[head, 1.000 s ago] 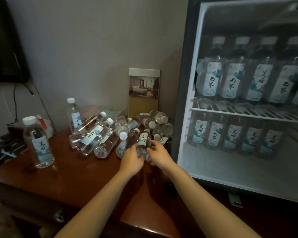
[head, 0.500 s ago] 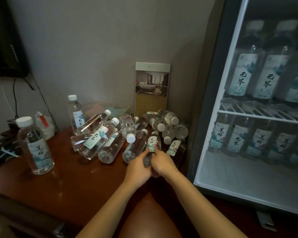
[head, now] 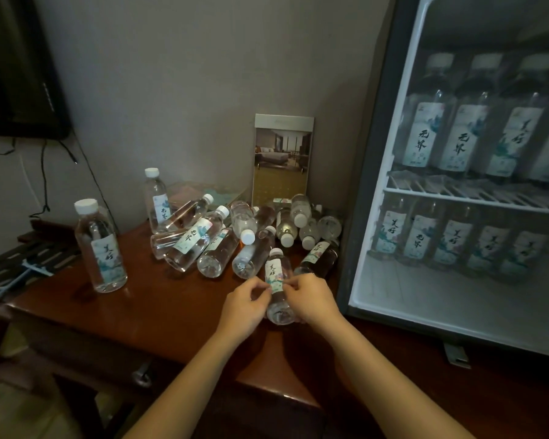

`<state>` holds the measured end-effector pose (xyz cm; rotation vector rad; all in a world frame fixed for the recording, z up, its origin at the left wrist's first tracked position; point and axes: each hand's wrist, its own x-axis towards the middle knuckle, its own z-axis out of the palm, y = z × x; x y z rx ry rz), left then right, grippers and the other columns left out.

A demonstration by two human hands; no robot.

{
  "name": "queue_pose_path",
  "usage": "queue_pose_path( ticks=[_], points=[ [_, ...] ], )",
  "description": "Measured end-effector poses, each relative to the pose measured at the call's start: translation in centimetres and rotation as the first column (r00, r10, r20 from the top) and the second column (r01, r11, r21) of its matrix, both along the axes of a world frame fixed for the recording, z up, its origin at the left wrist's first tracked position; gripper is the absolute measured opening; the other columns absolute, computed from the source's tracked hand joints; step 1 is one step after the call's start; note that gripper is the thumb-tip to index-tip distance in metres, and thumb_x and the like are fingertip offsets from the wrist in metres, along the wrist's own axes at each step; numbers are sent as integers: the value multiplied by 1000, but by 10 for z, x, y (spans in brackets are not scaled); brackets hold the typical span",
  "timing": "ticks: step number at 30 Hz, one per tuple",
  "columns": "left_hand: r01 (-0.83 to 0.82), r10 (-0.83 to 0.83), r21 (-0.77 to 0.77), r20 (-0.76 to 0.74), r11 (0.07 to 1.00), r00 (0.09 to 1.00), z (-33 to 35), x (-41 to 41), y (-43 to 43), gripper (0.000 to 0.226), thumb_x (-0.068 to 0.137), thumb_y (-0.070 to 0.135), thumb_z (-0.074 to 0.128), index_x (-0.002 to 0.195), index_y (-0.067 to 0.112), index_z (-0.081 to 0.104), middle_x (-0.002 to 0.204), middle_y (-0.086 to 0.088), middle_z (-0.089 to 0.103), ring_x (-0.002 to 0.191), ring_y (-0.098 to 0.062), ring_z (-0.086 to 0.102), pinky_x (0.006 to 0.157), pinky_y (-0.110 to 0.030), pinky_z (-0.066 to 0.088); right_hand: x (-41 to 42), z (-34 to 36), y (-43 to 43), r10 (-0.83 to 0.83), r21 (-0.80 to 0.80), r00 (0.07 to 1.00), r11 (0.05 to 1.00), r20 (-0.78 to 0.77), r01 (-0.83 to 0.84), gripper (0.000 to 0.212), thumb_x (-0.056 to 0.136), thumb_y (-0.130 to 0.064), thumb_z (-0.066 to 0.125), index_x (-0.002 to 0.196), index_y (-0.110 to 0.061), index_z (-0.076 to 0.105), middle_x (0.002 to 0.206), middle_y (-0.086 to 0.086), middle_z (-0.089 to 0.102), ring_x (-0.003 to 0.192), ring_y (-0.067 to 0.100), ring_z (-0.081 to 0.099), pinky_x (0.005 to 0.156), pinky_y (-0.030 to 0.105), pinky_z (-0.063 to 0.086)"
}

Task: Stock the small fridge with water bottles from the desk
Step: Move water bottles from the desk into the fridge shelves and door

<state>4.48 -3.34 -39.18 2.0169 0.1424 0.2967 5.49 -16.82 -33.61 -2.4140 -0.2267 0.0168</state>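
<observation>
Two hands: the left hand (head: pixel 244 307) and the right hand (head: pixel 311 299) pinch one water bottle (head: pixel 278 280) between them, fingers curled on its label from each side.
Change: half a second ago this bottle lay at the near edge of the pile (head: pixel 222 242); now the hands have pulled it nearer, out of the pile.
Bottle's way: its long side runs near to far; the white cap points far and a bit up, the clear bottom faces near.
Bottle's place: over the brown desk (head: pixel 159 312), just left of the open fridge (head: pixel 374 172).
Fridge: rows of bottles (head: pixel 457 137) stand on both shelves.
</observation>
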Motion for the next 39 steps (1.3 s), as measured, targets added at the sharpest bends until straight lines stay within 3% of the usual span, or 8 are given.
queue_pose_path(
  ticks=[3,9,15,19,25,30,36,39],
  points=[
    [-8,7,-6,-13,1000,1000,6,-11,-3,16,84,37,63,96,26,66,83,0,70,74,-20,68,73,-44,57,-9,-3,-5,-35,-7,999,999,40,35,26,91,-29,53,109,-20,70,104,6,71,97,22,65,80,30,51],
    [62,-96,-164,-210,985,973,24,-26,-12,31,91,40,55,114,19,56,98,-5,68,76,-16,63,59,-21,51,-16,-9,-9,-98,1,995,995,13,98,33,90,-38,56,113,-17,66,105,3,70,96,18,64,76,29,49],
    [128,-201,-319,-206,939,958,25,-31,-14,27,95,33,49,115,18,59,101,0,68,93,-12,64,69,-23,51,-13,-19,-6,9,424,965,899,-261,106,42,92,-26,57,128,-7,51,118,8,63,105,21,62,96,38,49],
    [132,-205,-355,-178,925,962,22,-36,-15,31,95,28,50,123,15,56,113,-6,65,100,-14,62,74,-25,50,-14,-21,-8,92,539,949,837,-303,91,52,90,-19,60,137,-10,39,126,10,58,108,22,62,97,41,49],
    [190,-247,-348,-126,918,961,20,-49,-10,62,90,20,60,143,30,29,125,1,55,111,-16,57,90,-35,51,-28,-19,-19,218,636,928,772,-301,25,60,90,-2,55,144,-11,28,117,6,58,100,17,59,93,34,48],
    [229,-309,-465,-103,855,945,21,-55,-13,86,87,7,62,147,36,9,126,-4,59,112,-18,59,96,-44,49,-33,-24,-29,268,655,917,756,-295,-10,65,87,8,52,145,-10,29,130,9,54,119,22,54,104,41,44],
    [291,-321,-404,-6,867,947,22,-68,-26,97,82,-1,66,143,44,6,117,2,60,107,-17,62,81,-31,56,-44,-22,-44,294,611,921,787,-255,-82,70,80,15,54,141,-16,35,133,7,53,118,20,54,96,36,50],
    [295,-293,-338,58,894,954,21,-75,-33,99,78,-1,69,142,44,9,120,4,56,112,-17,58,81,-26,55,-52,-23,-48,284,624,932,777,-226,-86,60,85,4,58,137,-19,39,126,5,58,114,19,58,97,41,50]
  ],
)
